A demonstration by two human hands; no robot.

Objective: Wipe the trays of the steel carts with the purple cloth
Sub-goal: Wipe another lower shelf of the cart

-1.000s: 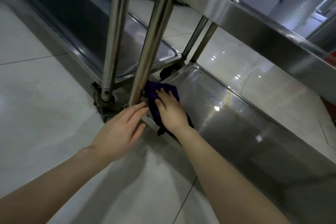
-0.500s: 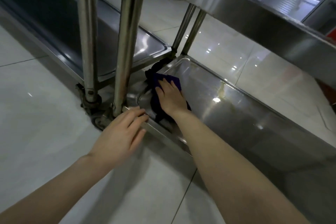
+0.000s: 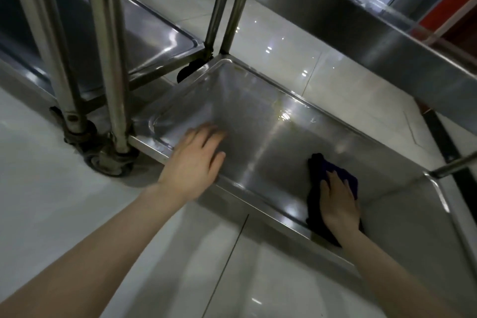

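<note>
The bottom steel tray [image 3: 260,121] of the near cart fills the middle of the view, shiny and low above the floor. My right hand [image 3: 338,200] lies flat with straight fingers on the purple cloth [image 3: 316,170], pressing it onto the tray near its front rim on the right. My left hand [image 3: 196,160] reaches over the front rim at the tray's left end, fingers straight and blurred, resting on or just above the tray surface.
An upper steel shelf [image 3: 361,23] overhangs the tray at the top right. Two upright cart posts [image 3: 108,54] and castor wheels [image 3: 111,162] stand at the left. A second cart's lower tray [image 3: 152,41] sits behind them. Glossy white floor tiles surround the carts.
My right hand has slid the cloth from the tray's far left corner to the right along the front. My left hand moved off the rim by the post onto the tray.
</note>
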